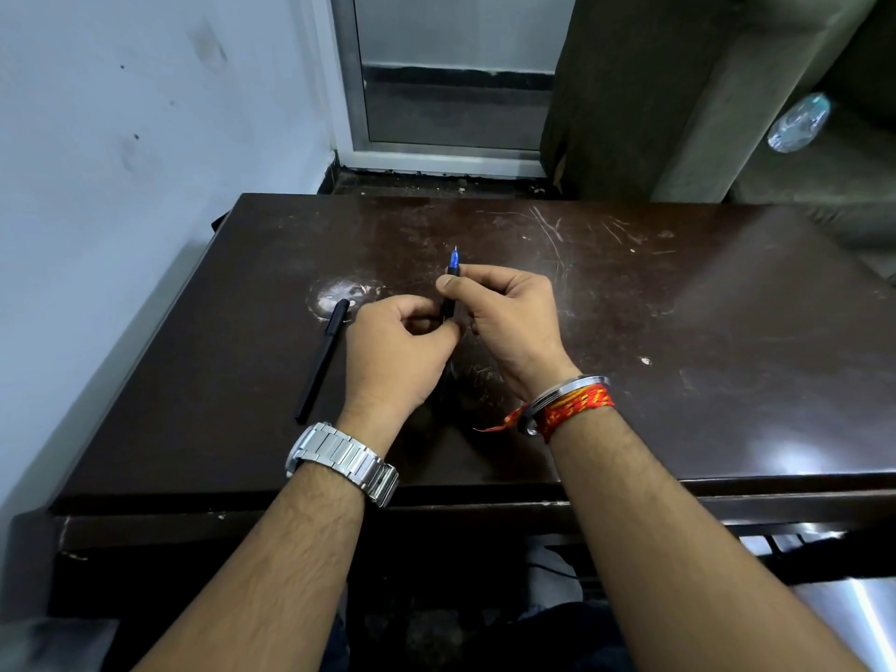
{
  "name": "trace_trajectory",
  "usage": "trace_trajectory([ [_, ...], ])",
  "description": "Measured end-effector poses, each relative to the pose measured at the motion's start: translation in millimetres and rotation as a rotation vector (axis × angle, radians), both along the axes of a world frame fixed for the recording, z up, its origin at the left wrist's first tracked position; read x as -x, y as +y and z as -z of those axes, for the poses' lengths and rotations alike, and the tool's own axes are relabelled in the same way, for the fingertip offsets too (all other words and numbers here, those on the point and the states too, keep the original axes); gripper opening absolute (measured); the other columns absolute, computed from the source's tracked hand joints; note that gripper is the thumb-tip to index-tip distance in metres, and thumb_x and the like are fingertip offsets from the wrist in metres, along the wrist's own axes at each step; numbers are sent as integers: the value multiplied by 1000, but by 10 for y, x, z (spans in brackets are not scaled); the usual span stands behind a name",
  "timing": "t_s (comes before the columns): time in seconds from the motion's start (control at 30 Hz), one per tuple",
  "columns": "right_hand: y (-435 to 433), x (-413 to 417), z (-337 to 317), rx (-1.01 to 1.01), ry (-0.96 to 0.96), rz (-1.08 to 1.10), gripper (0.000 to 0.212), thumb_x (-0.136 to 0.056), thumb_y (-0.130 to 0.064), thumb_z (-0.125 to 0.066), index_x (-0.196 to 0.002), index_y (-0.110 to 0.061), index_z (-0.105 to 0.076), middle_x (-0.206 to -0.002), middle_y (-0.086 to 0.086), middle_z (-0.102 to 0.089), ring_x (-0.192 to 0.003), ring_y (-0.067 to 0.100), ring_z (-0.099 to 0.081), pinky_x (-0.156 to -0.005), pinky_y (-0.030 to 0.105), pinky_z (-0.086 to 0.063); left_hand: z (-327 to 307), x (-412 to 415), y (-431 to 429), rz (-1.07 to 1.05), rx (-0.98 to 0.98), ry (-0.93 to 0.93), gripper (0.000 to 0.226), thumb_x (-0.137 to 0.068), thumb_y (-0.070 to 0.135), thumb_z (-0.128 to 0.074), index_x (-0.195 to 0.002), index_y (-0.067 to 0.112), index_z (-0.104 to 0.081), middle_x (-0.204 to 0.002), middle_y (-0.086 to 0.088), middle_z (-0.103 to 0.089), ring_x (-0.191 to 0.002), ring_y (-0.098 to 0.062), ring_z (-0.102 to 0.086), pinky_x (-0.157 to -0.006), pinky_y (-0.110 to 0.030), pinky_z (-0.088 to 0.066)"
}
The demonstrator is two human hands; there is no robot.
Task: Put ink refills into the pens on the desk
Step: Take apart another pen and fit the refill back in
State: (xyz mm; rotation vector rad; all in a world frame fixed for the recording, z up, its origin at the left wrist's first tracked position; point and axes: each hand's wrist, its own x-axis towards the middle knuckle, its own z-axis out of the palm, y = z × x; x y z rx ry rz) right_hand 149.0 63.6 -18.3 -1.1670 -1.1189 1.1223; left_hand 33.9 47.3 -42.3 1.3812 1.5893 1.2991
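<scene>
Both hands meet over the middle of the dark, scratched worktop (679, 332), closed together on one black pen (449, 308) held nearly upright between them. The right hand (509, 317) pinches the upper end of the barrel between thumb and forefinger, and just above those fingertips a blue refill (455, 258) sticks out, its fine tip pointing up and away from the person. The left hand (397, 351) is curled around the lower part of the same barrel, its thumb pressed against it, touching the right hand's fingers. How far the refill sits inside the barrel cannot be told, since the fingers cover most of it. A second pen (322, 361), all black with its cap on, lies flat on the worktop just to the left of the left hand, apart from it, running from near the wrist up toward a pale worn patch (339, 295) beyond the knuckles. The left wrist carries a steel watch (344, 460); the right wrist wears a metal bangle (562, 395) and a red-and-yellow thread (577, 407). Beyond the hands, past the far edge of the worktop, stands a metal-framed door (451, 89), with a pale wall (121, 138) to the left.
</scene>
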Motion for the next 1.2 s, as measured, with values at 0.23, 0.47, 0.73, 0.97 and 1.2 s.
trace_trajectory([
  [0.23, 11, 10, 6, 1, -11, 1, 13, -83, -9, -73, -72, -15, -77, -67, 2, -68, -60, 7, -60, -56, 21, -50, 8, -6, 7, 26, -21, -16, 7, -71, 32, -78, -78, 30, -78, -72, 18, -76, -72, 2, -71, -66, -21, -55],
  [0.47, 20, -14, 25, -12, -23, -15, 12, -86, -9, -72, -77, -15, -77, -65, -5, -70, -61, 4, -63, -59, 21, -53, 19, -10, 20, 46, -4, -28, 18, -75, 32, -73, -87, 23, -81, -73, 8, -78, -72, -5, -74, -73, -32, -61],
  [0.73, 23, -20, 21, -22, -48, -9, 3, -83, -12, -77, -82, -14, -78, -71, -3, -75, -66, 5, -68, -62, 19, -54, 23, 4, 13, 34, -71, 31, 5, -78, 25, -76, -80, 26, -80, -70, 11, -77, -70, -2, -73, -67, -27, -58],
  [0.97, 108, -238, -12, 79, -197, 252, 29, -89, -33, -67, -68, -15, -74, -66, 3, -67, -55, 10, -53, -59, 32, -48, 25, 17, 30, -21, 15, -41, 7, -73, 28, -80, -72, 28, -73, -64, 12, -73, -57, -8, -71, -63, -42, -64],
  [1.2, 71, -372, 7, 88, -751, 232, 20, -88, -15, -62, -71, -21, -71, -70, -6, -68, -66, 9, -63, -64, 21, -51, 27, 11, 35, -2, 67, -100, 11, -75, 22, -82, -74, 26, -72, -63, 7, -73, -61, -14, -73, -67, -47, -64],
])
